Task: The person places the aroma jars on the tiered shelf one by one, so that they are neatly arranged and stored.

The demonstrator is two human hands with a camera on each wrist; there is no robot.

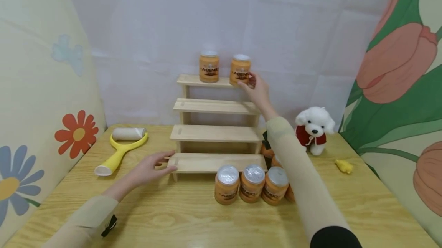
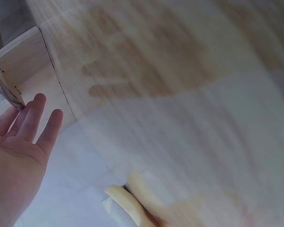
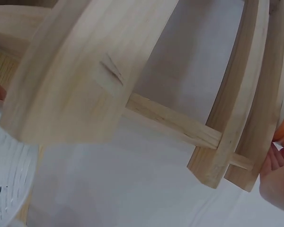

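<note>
A light wooden four-step display rack (image 1: pixel 215 133) stands at the back of the table. On its top step, my right hand (image 1: pixel 259 92) grips an orange can (image 1: pixel 240 67) with a silver lid between thumb and fingers. A similar orange can (image 1: pixel 208 65) stands left of it on the same step. At the left end of the lowest step, my left hand (image 1: pixel 148 169) holds the board, thumb at the front and fingers behind. The left wrist view shows some fingers (image 2: pixel 49 130) of that hand stretched out; its thumb is hidden there.
Several more orange cans (image 1: pixel 227 190) stand before the rack's right front, some partly hidden by the right arm. A yellow-handled lint roller (image 1: pixel 119 156) lies at the left. To the right are a white toy dog (image 1: pixel 315 125) in red and a small yellow object (image 1: pixel 343 166).
</note>
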